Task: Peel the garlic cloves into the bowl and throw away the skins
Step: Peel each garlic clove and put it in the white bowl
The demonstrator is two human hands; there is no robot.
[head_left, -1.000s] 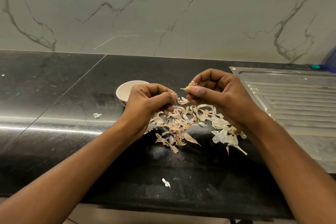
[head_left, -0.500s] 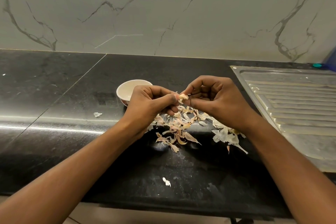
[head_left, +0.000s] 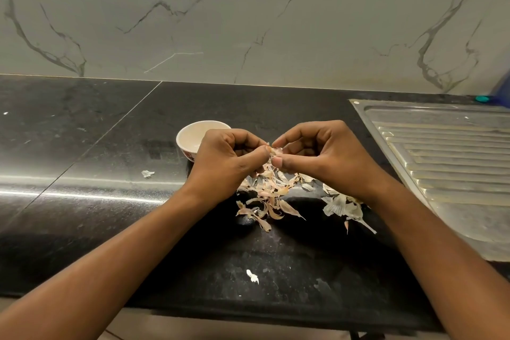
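A garlic clove [head_left: 275,151] with loose papery skin is pinched between both hands above the counter. My left hand [head_left: 229,157] grips it from the left with curled fingers and thumb. My right hand [head_left: 320,152] pinches its right side between thumb and forefinger. Just behind my left hand stands a small white bowl [head_left: 193,136], partly hidden by the knuckles; its contents are not visible. A heap of peeled skins [head_left: 271,193] lies on the black counter under the hands, with larger white skins [head_left: 340,205] to the right.
A steel sink drainboard [head_left: 447,157] fills the right side. Stray skin scraps lie at the left [head_left: 147,173] and near the counter's front edge [head_left: 252,276]. The marble wall [head_left: 248,22] closes the back. A blue object [head_left: 502,91] sits at far right.
My right hand has come down and left with the clove, and both hands have closed together on it.
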